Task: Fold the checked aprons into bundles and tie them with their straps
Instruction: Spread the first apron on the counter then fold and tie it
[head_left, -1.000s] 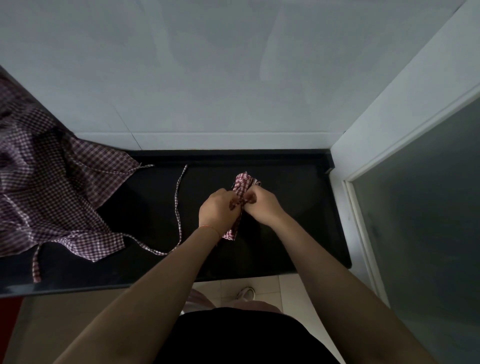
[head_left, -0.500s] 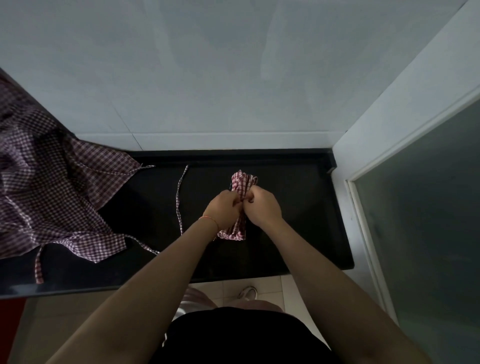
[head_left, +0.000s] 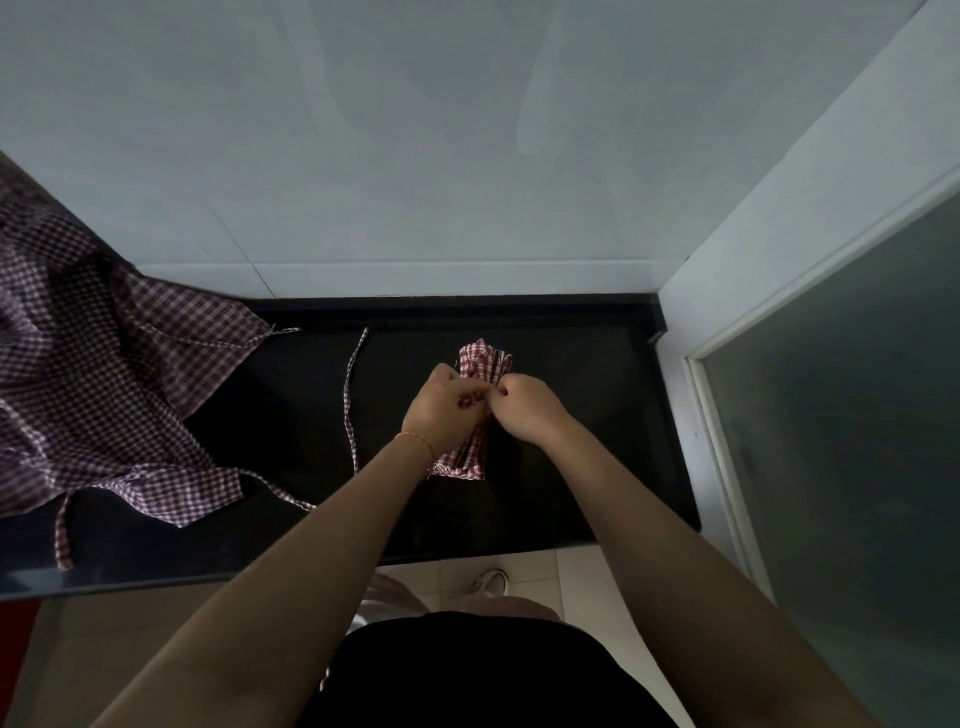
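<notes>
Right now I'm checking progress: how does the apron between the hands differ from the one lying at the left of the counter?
The folded apron is a narrow, compact bundle; the loose apron lies spread and crumpled. The bundle is gripped at its middle by the left hand and right hand; the loose one is untouched, its straps trailing across the black counter. Both share the same checked fabric.

Folded checked bundle (head_left: 474, 457) lengthwise beside loose aprons (head_left: 104, 395)

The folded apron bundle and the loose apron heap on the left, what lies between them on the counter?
In the head view, a loose checked strap lies on the black counter between the bundle and the heap.
</notes>
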